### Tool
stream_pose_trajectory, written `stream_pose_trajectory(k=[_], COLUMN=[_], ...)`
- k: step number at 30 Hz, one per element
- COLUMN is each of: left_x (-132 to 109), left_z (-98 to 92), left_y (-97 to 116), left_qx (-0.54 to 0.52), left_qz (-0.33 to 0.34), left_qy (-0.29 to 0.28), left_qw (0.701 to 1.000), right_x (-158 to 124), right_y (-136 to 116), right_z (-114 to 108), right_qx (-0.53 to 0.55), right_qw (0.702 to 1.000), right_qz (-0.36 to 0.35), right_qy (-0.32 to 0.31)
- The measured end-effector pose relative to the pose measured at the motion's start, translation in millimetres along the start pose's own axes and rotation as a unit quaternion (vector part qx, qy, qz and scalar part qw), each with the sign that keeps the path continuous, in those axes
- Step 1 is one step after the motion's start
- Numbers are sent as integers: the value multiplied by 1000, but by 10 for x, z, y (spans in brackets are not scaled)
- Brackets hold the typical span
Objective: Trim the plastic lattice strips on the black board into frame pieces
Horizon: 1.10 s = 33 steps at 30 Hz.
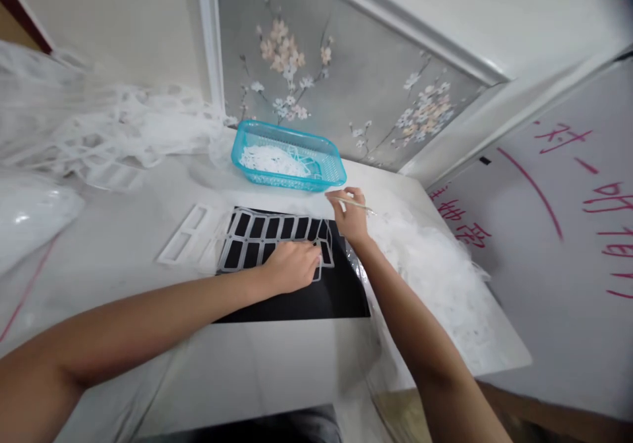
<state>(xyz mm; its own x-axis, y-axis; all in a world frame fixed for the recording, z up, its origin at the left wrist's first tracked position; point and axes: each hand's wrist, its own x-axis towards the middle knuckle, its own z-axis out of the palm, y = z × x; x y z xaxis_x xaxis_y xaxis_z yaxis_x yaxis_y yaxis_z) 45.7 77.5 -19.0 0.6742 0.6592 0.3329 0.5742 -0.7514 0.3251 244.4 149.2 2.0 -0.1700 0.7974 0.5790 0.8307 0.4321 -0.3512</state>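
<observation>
A white sheet with rows of rectangular openings [250,240] lies on a black mat [297,304]. My left hand [293,266] rests on its right part, fingers curled and pressed together at the sheet's thin strips; the fingertips are partly hidden. Near the mat's top right corner, my right hand [350,215] is raised with a thin, pale, stick-like tool [352,201] between its fingers. The tool's narrow end points right, away from the sheet. Just behind that hand stands a blue plastic basket [326,182] with thin white scraps [274,159] in it.
More white frame-like sheets [190,235] lie left of the mat. A large heap of white cut-out sheets [119,126] fills the back left, and a pale translucent pile [440,285] covers the table's right side. A whiteboard with red writing [558,232] stands at the right.
</observation>
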Motion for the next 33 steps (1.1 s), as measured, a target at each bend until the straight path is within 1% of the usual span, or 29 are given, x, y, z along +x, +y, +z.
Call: stream_pose_trajectory(k=[2,4,5,6,7,9,10,11,13,15,18,20,21,22,23,24,25,27,29,30,31,33], left_x=[5,6,6,6,5,1,-3,-8,-18,-20,-1,15,17,11,-3,-26,-56,-127,-182,-196,-200,-181], left_z=[10,6,-4,-20,-40,-83,-102,-116,-130,-123,-103,-102,-110,-122,-140,-160,-183,-226,-260,-272,-280,-284], left_y=[-22,-36,-41,-44,-46,-50,-50,-50,-45,-39,-37,-37,-31,-19,0,28,63,144,212,233,242,231], left_qx=[-4,-15,-24,-34,-44,-66,-82,-100,-136,-152,-152,-163,-167,-168,-166,-161,-152,-119,-74,-59,-55,-72], left_qz=[3,7,9,13,18,33,43,54,67,72,94,120,131,141,160,192,240,373,473,495,496,456], left_qy=[13,29,39,49,58,75,87,100,127,147,157,144,136,132,131,132,131,107,79,69,61,52], left_qw=[1000,999,999,998,997,994,992,988,980,975,971,969,968,967,964,959,950,914,875,864,864,885], right_x=[161,189,151,81,-15,-257,-388,-512,-719,-841,-886,-876,-873,-875,-883,-898,-920,-978,-1038,-1063,-1082,-1097], right_y=[-53,-174,-249,-325,-397,-520,-572,-619,-710,-791,-840,-787,-734,-668,-594,-517,-443,-328,-272,-265,-269,-292], right_z=[-124,-290,-372,-445,-503,-570,-580,-579,-565,-561,-611,-663,-684,-698,-701,-694,-678,-630,-587,-574,-567,-570], right_qx=[-3,21,41,66,95,160,195,233,311,389,471,499,505,502,485,457,421,355,326,323,320,314], right_qw=[993,965,951,945,948,960,956,946,912,867,806,777,770,771,783,804,830,874,894,900,905,915], right_qz=[46,102,125,141,154,176,196,220,267,307,350,369,375,378,375,367,354,323,297,283,267,230], right_qy=[112,241,280,287,263,148,94,50,-8,-43,-80,-104,-110,-110,-106,-100,-92,-80,-75,-77,-84,-104])
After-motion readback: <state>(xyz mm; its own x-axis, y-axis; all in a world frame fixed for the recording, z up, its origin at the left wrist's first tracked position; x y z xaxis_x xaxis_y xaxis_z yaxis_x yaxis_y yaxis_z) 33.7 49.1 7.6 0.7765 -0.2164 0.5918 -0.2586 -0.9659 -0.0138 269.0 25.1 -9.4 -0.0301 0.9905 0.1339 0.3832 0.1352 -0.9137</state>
